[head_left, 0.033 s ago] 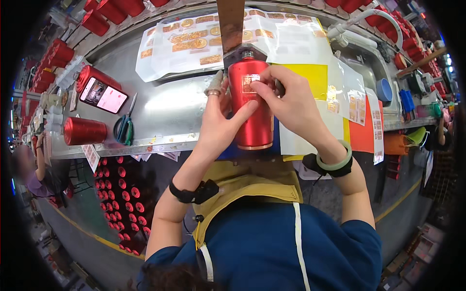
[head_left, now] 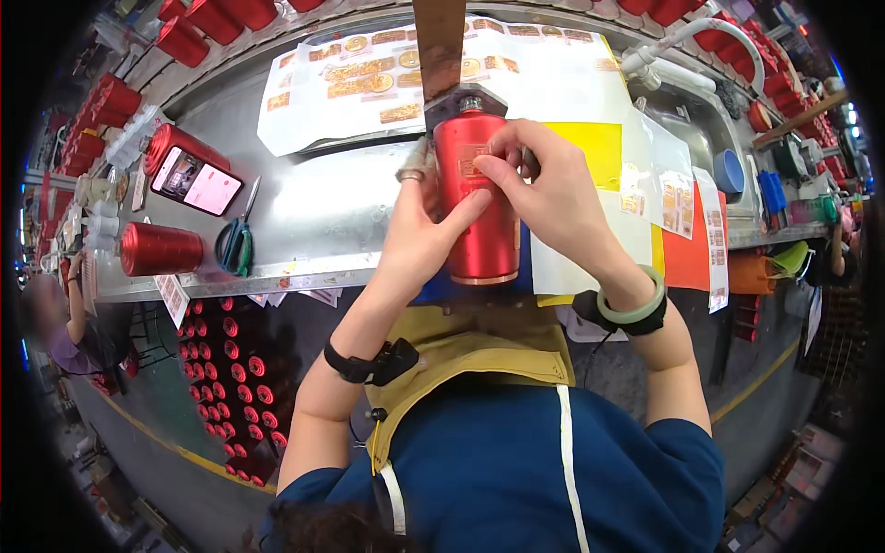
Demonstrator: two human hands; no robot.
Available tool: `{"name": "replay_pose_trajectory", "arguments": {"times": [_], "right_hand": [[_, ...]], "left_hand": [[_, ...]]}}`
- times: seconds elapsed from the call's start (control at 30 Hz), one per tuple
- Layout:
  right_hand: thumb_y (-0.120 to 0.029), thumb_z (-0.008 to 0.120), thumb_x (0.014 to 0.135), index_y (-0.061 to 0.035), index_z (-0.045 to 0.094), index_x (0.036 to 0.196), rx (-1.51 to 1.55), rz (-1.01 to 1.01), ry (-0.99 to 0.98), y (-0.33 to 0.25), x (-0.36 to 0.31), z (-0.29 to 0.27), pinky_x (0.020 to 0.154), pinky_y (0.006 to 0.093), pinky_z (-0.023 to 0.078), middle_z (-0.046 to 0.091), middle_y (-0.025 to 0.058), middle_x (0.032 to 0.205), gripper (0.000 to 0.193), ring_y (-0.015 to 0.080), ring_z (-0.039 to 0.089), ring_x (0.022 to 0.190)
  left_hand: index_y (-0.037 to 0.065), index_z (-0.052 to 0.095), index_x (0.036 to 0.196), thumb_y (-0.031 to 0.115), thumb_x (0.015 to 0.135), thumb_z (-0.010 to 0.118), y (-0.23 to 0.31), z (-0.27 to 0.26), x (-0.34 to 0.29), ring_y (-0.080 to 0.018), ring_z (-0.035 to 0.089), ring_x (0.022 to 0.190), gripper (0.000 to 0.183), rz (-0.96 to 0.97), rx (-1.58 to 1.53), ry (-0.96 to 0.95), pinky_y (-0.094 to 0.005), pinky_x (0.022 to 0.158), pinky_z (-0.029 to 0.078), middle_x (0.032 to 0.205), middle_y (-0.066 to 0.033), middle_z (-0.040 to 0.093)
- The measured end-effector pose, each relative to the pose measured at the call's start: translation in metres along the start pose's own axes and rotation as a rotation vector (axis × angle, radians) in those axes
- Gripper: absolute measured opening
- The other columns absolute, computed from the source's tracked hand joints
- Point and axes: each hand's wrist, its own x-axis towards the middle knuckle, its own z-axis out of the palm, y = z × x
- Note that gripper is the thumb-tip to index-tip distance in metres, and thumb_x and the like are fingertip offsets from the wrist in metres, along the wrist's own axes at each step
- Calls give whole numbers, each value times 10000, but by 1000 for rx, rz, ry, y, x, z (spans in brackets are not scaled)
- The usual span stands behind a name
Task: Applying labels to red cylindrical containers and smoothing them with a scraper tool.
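We hold the red bottle (head_left: pixel 477 207) upright over the metal bench (head_left: pixel 313 221) (neck away from us), left hand (head_left: pixel 426 230) cupping its side, right hand (head_left: pixel 544 189) pinching its small label.

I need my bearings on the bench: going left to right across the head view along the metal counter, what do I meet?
Red can lying on its side → scissors → left hand → red bottle held upright → right hand → yellow sheet → orange sheet.
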Motion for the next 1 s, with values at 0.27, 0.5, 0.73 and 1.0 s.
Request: {"name": "replay_pose_trajectory", "arguments": {"times": [0.27, 0.5, 0.73, 1.0], "right_hand": [[-288, 811, 937, -2, 559, 1150, 451, 288, 107, 32, 9, 12, 614, 228, 414, 496, -32, 862, 436, 58, 468, 739], [-281, 886, 863, -1, 502, 1164, 516, 376, 103, 21, 7, 20, 542, 228, 444, 511, -6, 878, 563, 56, 496, 729], [-283, 879, 872, -11, 524, 1124, 526, 345, 119, 25, 5, 22, 568, 213, 395, 471, -28, 870, 513, 48, 430, 736], [-326, 829, 929, -26, 580, 1112, 620, 419, 83, 21, 6, 15, 680, 204, 408, 497, -55, 843, 430, 37, 455, 765]], "left_hand": [[-53, 365, 1529, 179, 946, 787, 0, 15, -4, -242, 604, 1279, 756, 51, -48, 111, -388, 1073, 499, 1406, -195, 585], [-42, 340, 1548, 144, 936, 786, -10, 13, -4, -249, 589, 1300, 780, 82, -30, 142, -395, 1095, 488, 1436, -198, 560], [-37, 329, 1556, 137, 930, 792, -5, 13, -7, -249, 560, 1339, 798, 61, -35, 102, -399, 1126, 462, 1460, -201, 543], [-33, 312, 1584, 217, 1100, 566, 7, -1, -4, -216, 496, 1400, 601, -50, -326, 26, -373, 1183, 384, 1540, -175, 492]]}}
